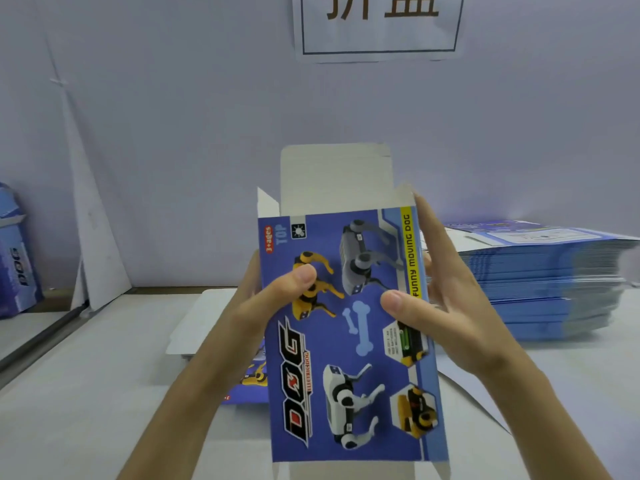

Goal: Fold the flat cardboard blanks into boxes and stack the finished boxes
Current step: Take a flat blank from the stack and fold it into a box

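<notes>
Cardboard box (349, 334), half-formed, is held upright above the table (86, 393) with its top flaps (334, 178) open; the left hand (263, 306) and right hand (450, 303) grip its side edges, thumbs on the printed front, probably squeezing it square; flat blanks (543, 282) wait stacked at right

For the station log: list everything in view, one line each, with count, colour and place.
box: one, blue, printed, held at centre, top flaps open
stack of flat blanks: one stack, blue, on table, right
loose blank: one, blue, flat on table behind the box
folded box: one, blue, far left edge
sign: one, white, on wall, top
card sheet: one, white, leaning on wall, left
table: one, white, below
left hand: one, grips box's left edge
right hand: one, grips box's right edge
</notes>
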`<state>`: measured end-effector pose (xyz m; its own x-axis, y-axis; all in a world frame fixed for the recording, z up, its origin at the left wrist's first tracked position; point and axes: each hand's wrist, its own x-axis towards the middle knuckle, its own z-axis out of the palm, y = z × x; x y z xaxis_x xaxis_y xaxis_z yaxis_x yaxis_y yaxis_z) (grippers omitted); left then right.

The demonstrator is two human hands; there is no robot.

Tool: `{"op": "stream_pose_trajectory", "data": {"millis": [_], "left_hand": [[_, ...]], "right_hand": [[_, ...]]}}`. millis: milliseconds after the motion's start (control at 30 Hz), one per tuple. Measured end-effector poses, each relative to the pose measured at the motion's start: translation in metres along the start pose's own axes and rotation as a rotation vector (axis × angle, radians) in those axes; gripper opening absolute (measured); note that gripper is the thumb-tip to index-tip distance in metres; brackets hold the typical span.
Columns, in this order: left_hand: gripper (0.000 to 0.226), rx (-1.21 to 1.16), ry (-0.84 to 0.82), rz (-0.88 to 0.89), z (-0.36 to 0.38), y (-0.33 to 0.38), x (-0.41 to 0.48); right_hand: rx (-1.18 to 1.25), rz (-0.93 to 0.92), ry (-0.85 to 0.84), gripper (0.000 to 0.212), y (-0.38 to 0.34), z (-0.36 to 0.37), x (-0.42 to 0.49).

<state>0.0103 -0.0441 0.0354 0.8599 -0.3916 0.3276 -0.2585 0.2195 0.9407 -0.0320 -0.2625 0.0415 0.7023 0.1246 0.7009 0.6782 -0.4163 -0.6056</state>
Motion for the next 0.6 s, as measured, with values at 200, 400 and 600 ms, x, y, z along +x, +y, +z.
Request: {"op": "stream_pose_trajectory", "data": {"millis": [200, 400, 600], "left_hand": [[0.057, -0.001, -0.057, -0.029, -0.004, 0.003, -0.003], [0.071, -0.057, -0.022, 0.004, -0.005, 0.007, -0.004], [0.068, -0.067, -0.047, -0.002, -0.004, 0.012, -0.006]], "right_hand": [[0.110, 0.060, 0.004, 0.062, 0.000, 0.004, -0.003], [0.073, 0.011, 0.036, 0.043, -0.007, 0.010, -0.002], [0.168, 0.025, 0.048, 0.032, -0.010, 0.011, -0.001]]}}
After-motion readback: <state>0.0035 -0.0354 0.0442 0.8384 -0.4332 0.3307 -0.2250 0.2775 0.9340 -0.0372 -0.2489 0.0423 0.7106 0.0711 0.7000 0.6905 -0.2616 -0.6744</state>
